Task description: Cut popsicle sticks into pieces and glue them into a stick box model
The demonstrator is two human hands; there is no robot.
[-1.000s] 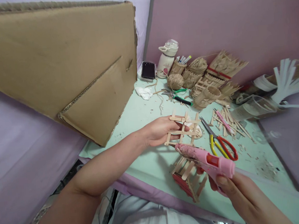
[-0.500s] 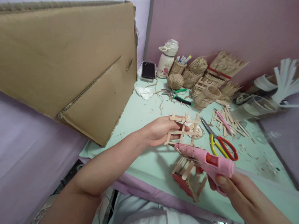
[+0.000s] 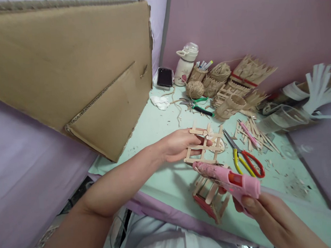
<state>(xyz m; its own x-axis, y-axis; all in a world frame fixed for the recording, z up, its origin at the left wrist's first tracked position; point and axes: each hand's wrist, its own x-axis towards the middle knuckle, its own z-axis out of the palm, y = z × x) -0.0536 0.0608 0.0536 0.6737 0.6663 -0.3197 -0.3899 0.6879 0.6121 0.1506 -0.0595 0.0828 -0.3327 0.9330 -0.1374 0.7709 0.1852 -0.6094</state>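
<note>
My left hand (image 3: pixel 180 145) grips a lattice of popsicle sticks (image 3: pixel 204 147) from its left side, holding it above the table. In my right hand (image 3: pixel 253 204) is a pink hot glue gun (image 3: pixel 227 178), its nozzle end close to the lattice's lower edge. A long clear glue stick (image 3: pixel 301 203) trails from the gun's back. Below the gun stands a small stick-built structure (image 3: pixel 209 202) with a red side, partly hidden by the gun. Behind the lattice lies a round pale piece (image 3: pixel 219 144), partly covered.
Red-and-yellow-handled scissors (image 3: pixel 244 156) lie right of the lattice, near loose sticks (image 3: pixel 254 133) and a pink pen (image 3: pixel 248 133). Farther back are green-handled pruners (image 3: pixel 200 108), a twine ball (image 3: pixel 195 89), a bottle (image 3: pixel 184 68) and a phone (image 3: pixel 165 78). A large cardboard panel (image 3: pixel 65 70) stands left.
The glue gun's tip has shifted slightly along the lattice's lower edge, away from its lower left corner. My left hand keeps its hold; the whole view has moved a little.
</note>
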